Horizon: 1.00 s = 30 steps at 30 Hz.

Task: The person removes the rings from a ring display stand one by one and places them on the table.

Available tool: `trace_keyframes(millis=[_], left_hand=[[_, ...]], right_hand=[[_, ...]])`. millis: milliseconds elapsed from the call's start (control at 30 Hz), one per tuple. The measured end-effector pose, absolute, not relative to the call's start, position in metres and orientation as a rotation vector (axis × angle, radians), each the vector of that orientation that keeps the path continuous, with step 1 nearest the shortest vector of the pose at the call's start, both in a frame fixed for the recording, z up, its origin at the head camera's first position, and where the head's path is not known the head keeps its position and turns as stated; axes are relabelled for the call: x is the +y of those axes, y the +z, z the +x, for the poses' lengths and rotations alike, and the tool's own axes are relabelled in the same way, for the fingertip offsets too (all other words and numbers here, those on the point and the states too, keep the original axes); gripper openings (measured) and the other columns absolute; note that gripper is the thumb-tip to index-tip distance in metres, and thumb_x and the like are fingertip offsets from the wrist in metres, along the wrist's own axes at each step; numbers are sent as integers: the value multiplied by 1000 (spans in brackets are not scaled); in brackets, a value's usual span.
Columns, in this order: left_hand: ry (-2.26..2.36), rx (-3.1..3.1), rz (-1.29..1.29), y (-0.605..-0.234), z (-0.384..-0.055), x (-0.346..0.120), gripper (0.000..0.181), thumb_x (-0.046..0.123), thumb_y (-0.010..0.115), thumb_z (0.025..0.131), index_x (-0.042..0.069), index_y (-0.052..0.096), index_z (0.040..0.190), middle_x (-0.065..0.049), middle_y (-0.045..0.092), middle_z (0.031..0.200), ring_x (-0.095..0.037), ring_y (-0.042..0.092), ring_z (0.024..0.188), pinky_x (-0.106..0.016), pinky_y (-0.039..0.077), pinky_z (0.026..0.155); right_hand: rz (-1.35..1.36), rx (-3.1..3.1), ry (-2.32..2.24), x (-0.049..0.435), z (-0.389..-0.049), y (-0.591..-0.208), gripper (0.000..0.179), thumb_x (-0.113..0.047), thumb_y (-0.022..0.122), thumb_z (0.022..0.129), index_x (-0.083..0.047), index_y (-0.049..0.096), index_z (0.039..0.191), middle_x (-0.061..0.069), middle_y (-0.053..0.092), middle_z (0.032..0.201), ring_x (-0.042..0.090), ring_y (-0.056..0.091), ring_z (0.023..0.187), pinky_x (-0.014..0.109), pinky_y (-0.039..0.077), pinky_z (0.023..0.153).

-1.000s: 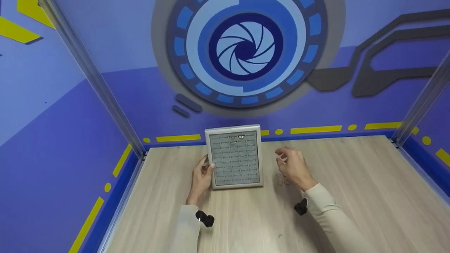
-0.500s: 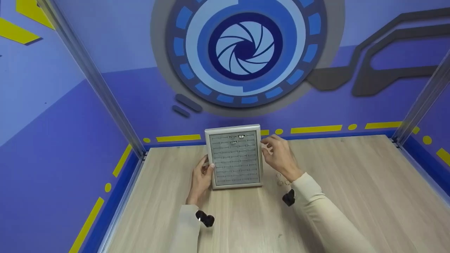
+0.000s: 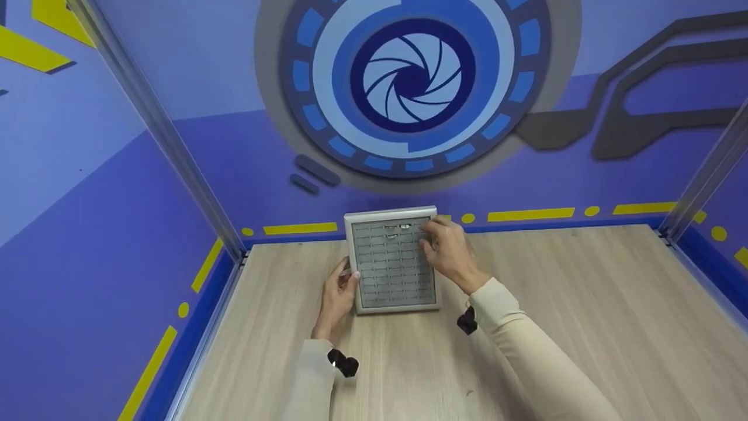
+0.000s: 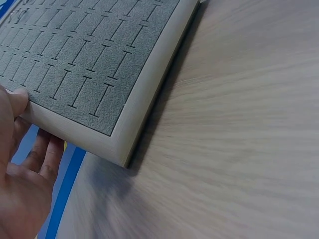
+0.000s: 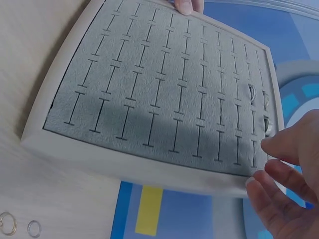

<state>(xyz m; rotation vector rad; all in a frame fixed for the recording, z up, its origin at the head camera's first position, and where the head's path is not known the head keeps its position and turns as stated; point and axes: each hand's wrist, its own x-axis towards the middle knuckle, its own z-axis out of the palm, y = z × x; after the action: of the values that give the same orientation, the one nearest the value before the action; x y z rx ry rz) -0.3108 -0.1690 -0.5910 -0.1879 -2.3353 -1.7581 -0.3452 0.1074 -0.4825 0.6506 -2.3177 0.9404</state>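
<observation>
A ring display tray (image 3: 397, 263) with a pale frame and grey slotted pad leans upright near the back wall. Three rings sit in its upper slots, among them a silver ring (image 3: 405, 226) and another ring (image 5: 252, 93). My left hand (image 3: 338, 295) grips the tray's left edge, its thumb on the front and fingers behind. At the top right corner is my right hand (image 3: 450, 248), thumb and fingertips drawn together against the last top-row slot. They pinch a small ring that the fingertips almost wholly hide.
Two loose rings, a gold-toned ring (image 5: 7, 223) and a smaller clear-looking ring (image 5: 34, 229), lie on the wooden table (image 3: 555, 292) right of the tray. Blue printed panels (image 3: 234, 169) stand at the back and sides, with metal corner posts (image 3: 158, 123).
My right hand has moved left, from above the loose rings to the tray's top right corner. My left hand keeps its grip, and the tray stays in place.
</observation>
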Motion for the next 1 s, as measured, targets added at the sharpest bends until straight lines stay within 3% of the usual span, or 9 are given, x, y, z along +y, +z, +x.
trace_keyframes(millis=[333, 567, 1000], left_hand=[[-1749, -2324, -184, -594, -315, -170, 54, 14, 61, 110, 3, 45, 160, -21, 58, 153, -38, 61, 136, -55, 50, 119], [-1801, -2331, -166, -593, -313, -170, 54, 12, 59, 111, 4, 43, 162, -18, 57, 153, -35, 61, 136, -54, 48, 121], [-1795, -2333, -187, -593, -313, -168, 54, 12, 58, 111, 5, 43, 162, -18, 57, 153, -36, 61, 137, -55, 48, 121]], right_hand=[[656, -2315, 895, 87, -357, -483, 16, 2, 80, 92, 1, 80, 107, 13, 71, 102, 27, 72, 87, 39, 66, 74], [668, -2321, 814, 77, -362, -486, 16, 1, 76, 97, -3, 82, 111, 10, 71, 101, 24, 71, 86, 37, 65, 74], [652, -2312, 751, 75, -364, -485, 9, 4, 72, 99, -2, 78, 103, 9, 69, 98, 27, 72, 86, 41, 66, 74]])
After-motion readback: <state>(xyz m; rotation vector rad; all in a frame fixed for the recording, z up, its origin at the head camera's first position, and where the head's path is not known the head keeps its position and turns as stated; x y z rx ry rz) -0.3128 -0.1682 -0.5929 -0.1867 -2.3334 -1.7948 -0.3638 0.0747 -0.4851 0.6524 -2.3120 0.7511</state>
